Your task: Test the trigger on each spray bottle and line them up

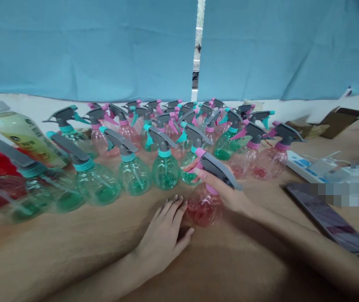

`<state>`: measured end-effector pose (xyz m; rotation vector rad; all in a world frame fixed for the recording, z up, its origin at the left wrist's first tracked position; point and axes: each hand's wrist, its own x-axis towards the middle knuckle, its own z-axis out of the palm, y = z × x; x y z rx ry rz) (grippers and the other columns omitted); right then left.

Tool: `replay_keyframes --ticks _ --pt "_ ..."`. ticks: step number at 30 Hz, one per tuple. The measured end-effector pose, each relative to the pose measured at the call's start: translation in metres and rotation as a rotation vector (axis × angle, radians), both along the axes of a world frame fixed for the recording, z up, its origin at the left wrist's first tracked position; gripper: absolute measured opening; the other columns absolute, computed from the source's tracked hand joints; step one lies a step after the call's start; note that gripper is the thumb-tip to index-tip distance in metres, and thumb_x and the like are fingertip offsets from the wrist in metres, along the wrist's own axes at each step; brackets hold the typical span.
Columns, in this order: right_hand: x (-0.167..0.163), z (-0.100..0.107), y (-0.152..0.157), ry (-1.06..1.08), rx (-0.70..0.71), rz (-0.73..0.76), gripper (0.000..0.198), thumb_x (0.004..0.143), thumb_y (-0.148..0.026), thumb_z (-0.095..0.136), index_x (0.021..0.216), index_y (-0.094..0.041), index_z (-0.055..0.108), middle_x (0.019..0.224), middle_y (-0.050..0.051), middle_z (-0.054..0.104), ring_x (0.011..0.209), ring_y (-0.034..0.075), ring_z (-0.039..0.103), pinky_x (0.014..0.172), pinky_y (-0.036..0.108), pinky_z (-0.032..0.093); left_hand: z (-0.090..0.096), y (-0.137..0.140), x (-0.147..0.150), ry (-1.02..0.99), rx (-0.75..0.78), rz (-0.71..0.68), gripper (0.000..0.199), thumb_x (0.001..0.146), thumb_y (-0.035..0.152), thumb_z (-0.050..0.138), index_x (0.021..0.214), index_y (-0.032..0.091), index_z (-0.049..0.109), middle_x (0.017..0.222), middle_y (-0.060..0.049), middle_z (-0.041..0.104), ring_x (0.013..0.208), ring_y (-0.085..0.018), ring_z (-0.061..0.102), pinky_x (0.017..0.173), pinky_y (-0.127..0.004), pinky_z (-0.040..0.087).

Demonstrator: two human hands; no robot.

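A clear pink spray bottle (pixel 205 212) with a grey and pink trigger head stands at the front of the group. My right hand (pixel 226 191) is wrapped round its neck, with fingers up at the pink trigger. Red liquid shows in the bottle's lower part. My left hand (pixel 168 228) lies flat on the table just left of that bottle, its fingers stretched and holding nothing. Behind my left hand are a green spray bottle (pixel 166 174) and another green spray bottle (pixel 134 178), both with teal collars.
Several more pink and green spray bottles stand in rows behind, such as a pink one (pixel 269 163). A labelled drink bottle (pixel 25 134) leans at the left. On the right are a dark phone (pixel 327 218), a white power strip (pixel 305 165) and a small cardboard box (pixel 341 121).
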<state>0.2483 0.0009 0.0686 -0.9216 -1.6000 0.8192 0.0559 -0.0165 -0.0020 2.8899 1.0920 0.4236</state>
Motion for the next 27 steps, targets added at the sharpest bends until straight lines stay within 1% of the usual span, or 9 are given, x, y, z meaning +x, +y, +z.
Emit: replay_keyframes --ticks 3,6,12,18,23,27 --pt "0.0010 -0.0001 0.0004 -0.001 0.000 0.002 0.024 0.086 -0.047 0.055 0.087 -0.023 0.060 0.065 -0.003 0.048 0.061 0.013 0.047 0.065 0.029 0.043 -0.0005 0.0001 -0.0002 -0.018 -0.007 0.002 0.048 0.090 0.033 0.050 0.130 0.007 0.044 0.135 -0.019 0.049 0.126 -0.031 0.044 0.099 -0.049 0.040" --pt "0.0018 -0.0004 0.0013 0.001 0.000 0.019 0.024 0.086 -0.047 0.054 0.085 -0.024 0.059 0.061 -0.004 0.045 0.056 0.012 0.043 0.065 0.029 0.044 0.0001 0.0000 0.0001 -0.019 -0.009 0.003 0.048 0.090 0.033 0.051 0.129 0.007 0.045 0.135 -0.019 0.049 0.127 -0.032 0.043 0.100 -0.049 0.039" --pt "0.0033 0.0012 0.0032 -0.020 0.035 0.035 0.025 0.085 -0.048 0.056 0.081 -0.023 0.057 0.066 -0.003 0.049 0.063 0.014 0.047 0.067 0.029 0.044 -0.0018 0.0000 0.0008 -0.041 0.009 0.000 0.048 0.091 0.035 0.048 0.130 0.008 0.045 0.134 -0.018 0.050 0.126 -0.031 0.044 0.100 -0.049 0.039" --pt "0.0047 0.0034 0.0009 -0.026 0.001 0.031 0.024 0.085 -0.047 0.056 0.078 -0.024 0.055 0.061 -0.003 0.046 0.072 0.017 0.054 0.069 0.030 0.044 -0.0013 -0.0014 0.0005 -0.006 0.000 0.003 0.049 0.089 0.033 0.052 0.129 0.006 0.046 0.136 -0.020 0.048 0.127 -0.032 0.042 0.101 -0.049 0.038" --pt "0.0055 0.0013 0.0006 -0.037 -0.011 0.014 0.023 0.085 -0.046 0.056 0.080 -0.024 0.057 0.062 -0.003 0.046 0.063 0.015 0.050 0.067 0.030 0.044 0.0000 -0.0021 0.0006 0.004 -0.003 0.009 0.049 0.089 0.032 0.053 0.129 0.006 0.046 0.136 -0.019 0.048 0.127 -0.032 0.043 0.101 -0.049 0.038" --pt "0.0054 -0.0001 0.0018 -0.036 -0.011 0.001 0.022 0.085 -0.046 0.057 0.081 -0.024 0.058 0.062 -0.003 0.047 0.063 0.015 0.051 0.066 0.030 0.044 -0.0002 -0.0017 0.0006 -0.011 -0.002 0.013 0.047 0.090 0.034 0.050 0.129 0.008 0.046 0.136 -0.018 0.048 0.127 -0.032 0.043 0.100 -0.049 0.038"
